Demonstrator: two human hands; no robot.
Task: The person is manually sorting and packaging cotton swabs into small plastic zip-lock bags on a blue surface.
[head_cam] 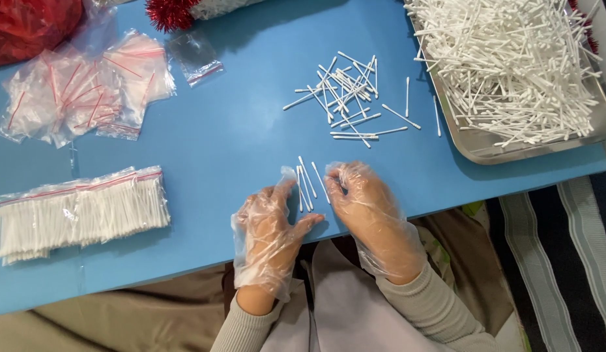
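A few cotton swabs point(307, 182) lie on the blue surface point(225, 143), just below the loose swab pile point(345, 98). The left hand point(270, 228) and right hand point(361, 202), gloved, flank them, grips loose and empty. Gathering seems underway; next calls for pinching them together.

1. Probably a small hand-packing workstation, perhaps at home: a blue table point(205, 137).
2. At two o'clock, a metal tray point(498, 151) heaped with cotton swabs.
3. At nine o'clock, filled zip bags point(78, 212); at ten, empty bags point(88, 85).
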